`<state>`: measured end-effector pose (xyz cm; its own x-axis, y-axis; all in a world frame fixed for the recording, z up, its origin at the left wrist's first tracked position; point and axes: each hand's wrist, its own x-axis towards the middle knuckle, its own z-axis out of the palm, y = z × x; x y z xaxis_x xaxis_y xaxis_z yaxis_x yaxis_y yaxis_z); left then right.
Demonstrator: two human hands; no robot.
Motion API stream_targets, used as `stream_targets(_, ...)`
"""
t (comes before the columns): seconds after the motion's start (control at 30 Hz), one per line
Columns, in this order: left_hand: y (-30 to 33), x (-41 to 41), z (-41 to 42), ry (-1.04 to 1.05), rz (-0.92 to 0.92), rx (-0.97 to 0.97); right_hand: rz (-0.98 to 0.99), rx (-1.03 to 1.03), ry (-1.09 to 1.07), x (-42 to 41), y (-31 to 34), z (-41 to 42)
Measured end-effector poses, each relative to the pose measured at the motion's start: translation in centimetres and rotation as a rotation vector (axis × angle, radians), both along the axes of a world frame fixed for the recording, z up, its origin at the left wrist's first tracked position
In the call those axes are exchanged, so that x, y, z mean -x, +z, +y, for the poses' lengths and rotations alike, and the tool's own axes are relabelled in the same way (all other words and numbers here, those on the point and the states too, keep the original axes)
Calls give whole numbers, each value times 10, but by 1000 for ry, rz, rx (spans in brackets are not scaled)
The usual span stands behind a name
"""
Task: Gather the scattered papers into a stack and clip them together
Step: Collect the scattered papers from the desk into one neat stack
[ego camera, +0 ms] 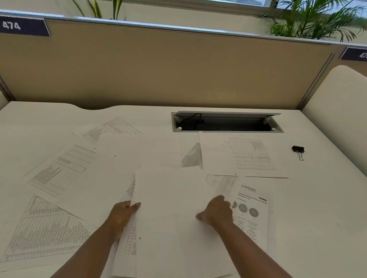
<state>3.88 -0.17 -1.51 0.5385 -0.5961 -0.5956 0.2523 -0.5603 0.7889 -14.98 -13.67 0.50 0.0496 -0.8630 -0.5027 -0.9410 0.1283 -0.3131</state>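
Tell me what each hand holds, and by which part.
The left hand grips the blank white paper sheets at their left edge; the right hand pinches their right edge.

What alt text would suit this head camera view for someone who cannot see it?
Two bare hands, left hand and right hand, hold a small stack of papers over a white desk strewn with printed sheets. A black binder clip lies apart at far right.
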Motion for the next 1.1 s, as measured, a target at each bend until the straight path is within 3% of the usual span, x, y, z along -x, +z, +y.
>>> stream_targets(0.2, 1, 0, 1, 41, 10, 12, -22, 92, 33, 0, 16, -15)
stream_targets(0.43, 3, 3, 1, 34, 28, 42, 53, -51, 198, 1, 15, -14)
stream_targets(0.53, 2, 3, 1, 36, 35, 36, -3, -95, 120, 0, 10, -12)
stream_targets(0.77, -2, -2, 3, 57, 58, 33, -148, 76, 23, 1, 34, -27)
stream_targets(0.83, -1, 0, 2, 50, 65, 34, -129, 194, 36, 1, 60, -34)
stream_targets(1.0, -6, -4, 1, 53, 60, 18, 1, 868, 144, -7, 150, -25)
stream_targets(1.1, -5, 1, 0, 23, 11, 66, 46, 985, 251, -19, 184, -13)
